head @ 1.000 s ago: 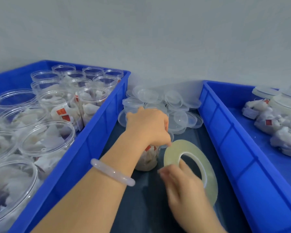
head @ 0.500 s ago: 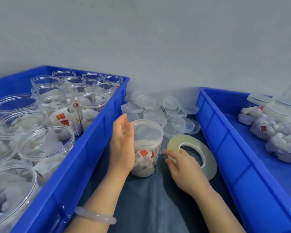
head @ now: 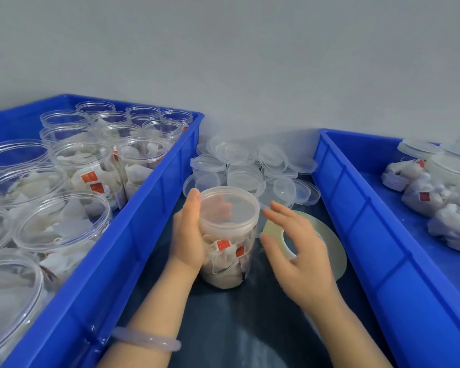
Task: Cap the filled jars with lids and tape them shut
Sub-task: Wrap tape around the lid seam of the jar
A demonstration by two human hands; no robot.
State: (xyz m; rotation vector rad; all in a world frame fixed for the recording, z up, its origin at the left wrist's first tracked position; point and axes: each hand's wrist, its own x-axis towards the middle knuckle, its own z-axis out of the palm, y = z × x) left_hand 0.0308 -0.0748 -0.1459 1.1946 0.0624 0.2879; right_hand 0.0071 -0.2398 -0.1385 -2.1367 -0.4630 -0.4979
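The jar [head: 227, 235] stands at centre, lid [head: 229, 205] seated. Your left hand [head: 187, 235] wraps its side. Your right hand [head: 300, 251], fingers spread, hovers over the tape roll [head: 332, 251] at 3 o'clock (taping apparently not begun). Many uncapped jars [head: 64, 221] wait at 9 o'clock, and capped jars [head: 436, 187] lie at 2 o'clock.

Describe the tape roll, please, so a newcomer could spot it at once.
Find the dark strip between the left crate and right crate. Right of the capped jar in the left hand, the tape roll lies flat, partly behind the right hand. Unlike the clear lids behind, it is yellowish with an open centre.
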